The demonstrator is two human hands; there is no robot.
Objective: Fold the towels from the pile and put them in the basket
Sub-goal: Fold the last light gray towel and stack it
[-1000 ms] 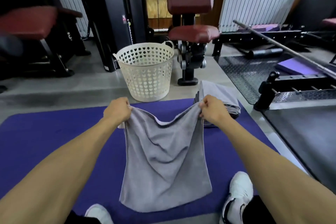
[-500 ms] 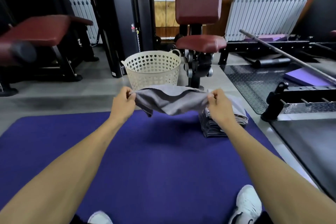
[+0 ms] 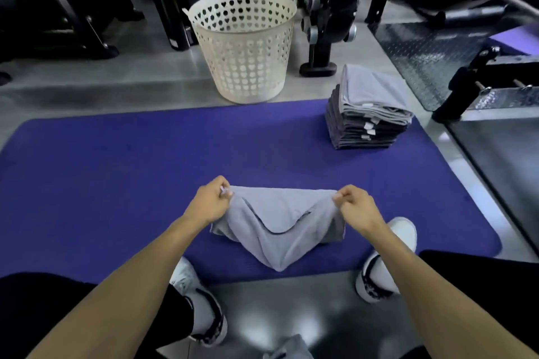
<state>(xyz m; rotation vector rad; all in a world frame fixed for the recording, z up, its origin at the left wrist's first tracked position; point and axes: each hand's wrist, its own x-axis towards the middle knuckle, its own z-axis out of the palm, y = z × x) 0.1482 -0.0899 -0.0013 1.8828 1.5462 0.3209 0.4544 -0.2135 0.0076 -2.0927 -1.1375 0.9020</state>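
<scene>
A grey towel (image 3: 277,227) lies rumpled on the purple mat (image 3: 116,169) near its front edge, its lower part sagging to a point. My left hand (image 3: 208,202) pinches the towel's top left corner and my right hand (image 3: 354,207) pinches the top right corner. A pile of grey towels (image 3: 364,114) stands at the mat's back right. The cream perforated basket (image 3: 242,46) stands on the floor just behind the mat, and I see nothing inside it.
Gym machines with dark red pads stand behind the basket. A black weight rack (image 3: 481,79) and a checker-plate floor panel lie to the right. My white shoes (image 3: 388,259) rest at the mat's front edge. A bit of grey cloth (image 3: 288,348) shows at the bottom.
Both hands came down and toward me with the towel, from chest height in front of the basket to the mat's front edge. The camera tilted downward.
</scene>
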